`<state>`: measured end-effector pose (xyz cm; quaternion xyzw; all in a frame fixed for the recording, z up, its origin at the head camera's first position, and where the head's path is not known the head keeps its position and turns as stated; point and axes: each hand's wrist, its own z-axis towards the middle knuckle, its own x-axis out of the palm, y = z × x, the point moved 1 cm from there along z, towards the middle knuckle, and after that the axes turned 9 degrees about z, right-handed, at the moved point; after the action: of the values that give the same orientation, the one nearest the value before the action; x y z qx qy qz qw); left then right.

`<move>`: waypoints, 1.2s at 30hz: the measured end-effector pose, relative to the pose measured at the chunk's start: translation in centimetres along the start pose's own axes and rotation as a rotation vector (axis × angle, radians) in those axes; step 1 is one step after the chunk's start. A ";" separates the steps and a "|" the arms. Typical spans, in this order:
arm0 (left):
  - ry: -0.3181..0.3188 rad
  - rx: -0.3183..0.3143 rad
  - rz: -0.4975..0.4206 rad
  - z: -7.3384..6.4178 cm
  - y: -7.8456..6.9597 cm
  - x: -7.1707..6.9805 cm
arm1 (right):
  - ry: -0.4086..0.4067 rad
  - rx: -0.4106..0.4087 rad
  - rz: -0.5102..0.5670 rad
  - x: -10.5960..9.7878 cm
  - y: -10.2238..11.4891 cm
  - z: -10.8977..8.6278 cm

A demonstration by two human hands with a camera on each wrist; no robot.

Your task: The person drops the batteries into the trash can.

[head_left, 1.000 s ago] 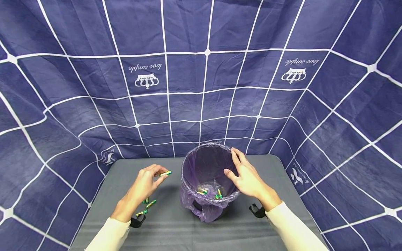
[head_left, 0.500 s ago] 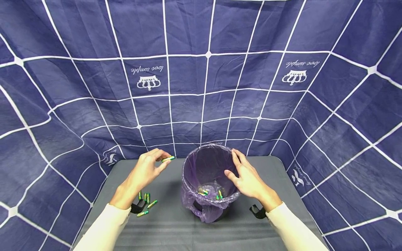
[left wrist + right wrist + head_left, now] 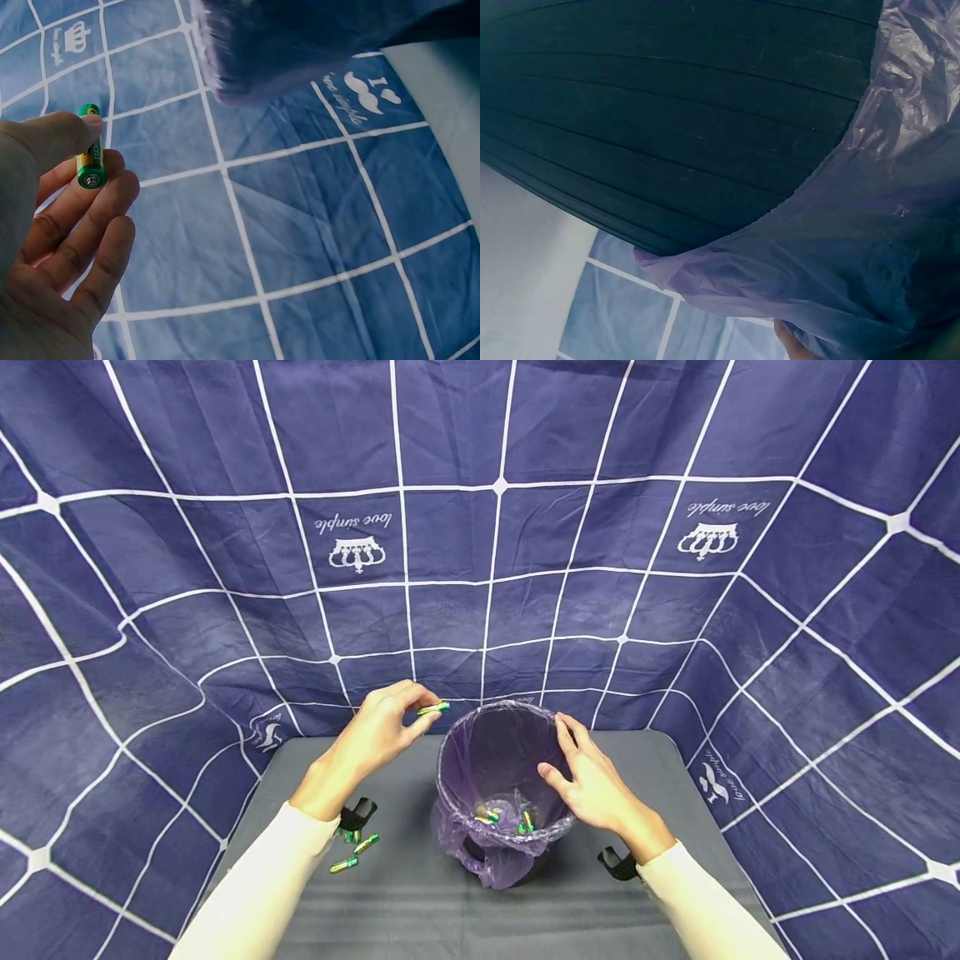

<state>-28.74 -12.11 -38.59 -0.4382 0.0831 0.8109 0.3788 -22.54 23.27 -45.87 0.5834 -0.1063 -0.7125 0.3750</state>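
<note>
One battery (image 3: 433, 708) is being pinched by the left hand (image 3: 387, 720) near the bin (image 3: 667, 112), its metal end being shown only in the left wrist view. The rim (image 3: 439, 768) is being touched by the right hand (image 3: 590, 783), fingers loosely extended. Four or more loose batteries (image 3: 344, 865) on the table (image 3: 450, 935) are being partly screened by a wrist mount (image 3: 360, 814); apparently at least three are being contained in the liner (image 3: 500, 860).

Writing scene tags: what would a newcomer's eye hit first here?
Probably the dark bin lined with a purple bag, low in the middle of the head view on a grey table, with a few green batteries inside and the right hand at its right rim. Next, the single battery pinched in the raised left hand, left of the bin. Behind, white-gridded blue cloth fills most of that view.
</note>
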 end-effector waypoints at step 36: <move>0.192 0.135 -0.053 7.9 -6.2 2.9 | 0.005 0.004 -0.001 0.0 0.0 0.1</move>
<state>-30.48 -2.53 -34.83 -0.4892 0.1619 0.7476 0.4190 -22.66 23.23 -45.86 0.5859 -0.1064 -0.7112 0.3736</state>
